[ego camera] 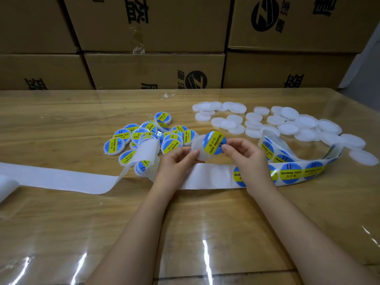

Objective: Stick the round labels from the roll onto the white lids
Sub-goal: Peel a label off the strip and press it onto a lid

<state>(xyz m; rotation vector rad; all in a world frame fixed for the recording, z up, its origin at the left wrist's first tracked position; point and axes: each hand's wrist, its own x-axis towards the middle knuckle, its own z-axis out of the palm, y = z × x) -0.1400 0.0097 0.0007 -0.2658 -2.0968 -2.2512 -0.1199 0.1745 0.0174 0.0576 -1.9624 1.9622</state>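
Observation:
My left hand holds a white lid by its left edge, lifted above the table. My right hand pinches a round blue-and-yellow label that lies partly over the lid's right side. The label strip runs along the table under my right wrist, with printed labels to the right and bare backing paper trailing left. A heap of unlabelled white lids lies at the back right. Several labelled lids are piled at the back left.
Stacked cardboard boxes form a wall along the table's far edge. The wooden table has a glossy clear cover. A curl of backing paper stands next to the labelled pile. A small scrap lies near the boxes.

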